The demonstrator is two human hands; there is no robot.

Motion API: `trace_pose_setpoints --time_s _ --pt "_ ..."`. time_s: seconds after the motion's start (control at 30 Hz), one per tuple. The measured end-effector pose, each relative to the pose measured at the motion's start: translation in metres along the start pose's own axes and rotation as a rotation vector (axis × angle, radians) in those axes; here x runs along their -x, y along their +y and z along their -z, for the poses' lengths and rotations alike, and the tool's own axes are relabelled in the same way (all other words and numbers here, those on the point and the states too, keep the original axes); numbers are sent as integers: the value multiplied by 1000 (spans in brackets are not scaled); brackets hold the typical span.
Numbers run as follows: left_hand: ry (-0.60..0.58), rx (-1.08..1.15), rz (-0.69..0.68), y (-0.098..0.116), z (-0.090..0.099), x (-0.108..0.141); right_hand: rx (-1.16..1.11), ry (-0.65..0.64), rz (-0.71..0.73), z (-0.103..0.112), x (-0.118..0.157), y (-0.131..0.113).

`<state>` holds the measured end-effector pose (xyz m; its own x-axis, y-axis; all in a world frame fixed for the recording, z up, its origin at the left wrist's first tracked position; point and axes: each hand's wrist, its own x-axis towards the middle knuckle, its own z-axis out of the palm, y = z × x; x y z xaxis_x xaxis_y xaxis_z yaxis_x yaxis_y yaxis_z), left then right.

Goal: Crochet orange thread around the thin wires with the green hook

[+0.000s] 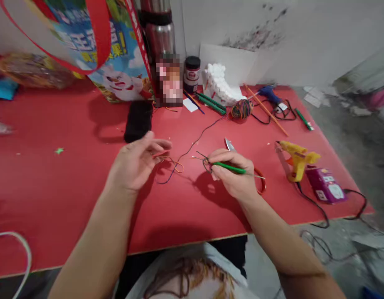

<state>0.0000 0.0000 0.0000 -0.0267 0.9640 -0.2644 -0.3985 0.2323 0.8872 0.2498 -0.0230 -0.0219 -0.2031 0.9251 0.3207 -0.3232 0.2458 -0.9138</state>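
Note:
My right hand (pixel 232 168) pinches a green-handled crochet hook (pixel 231 167), and a small dark loop of yarn hangs at its fingertips. Palm turned inward, my left hand (pixel 142 160) has its fingers curled around an orange and dark yarn strand (pixel 176 165). Thin dark yarn runs from near my left hand up to a multicoloured yarn ball (pixel 242 109). Scissors lie partly under my right hand, their blade (pixel 229 144) above it and red handle (pixel 261 181) to its right.
On the red table (pixel 70 199) are a black phone-like item (pixel 139 121), a large bag (pixel 117 54), a jar (pixel 191 74), white foam-like material (pixel 218 85), a yellow glue gun (pixel 296 160), a purple box (pixel 326 185) and a blue glue gun (pixel 269 94) with its cord.

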Motion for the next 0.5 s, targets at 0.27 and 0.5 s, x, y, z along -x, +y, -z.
trace_pose_setpoints --time_s 0.27,0.5 --pt "304 -1109 -507 51 -5 25 31 -206 -23 10 -3 -17" --pt "-581 -454 235 12 -33 19 119 -454 29 10 -9 -30"
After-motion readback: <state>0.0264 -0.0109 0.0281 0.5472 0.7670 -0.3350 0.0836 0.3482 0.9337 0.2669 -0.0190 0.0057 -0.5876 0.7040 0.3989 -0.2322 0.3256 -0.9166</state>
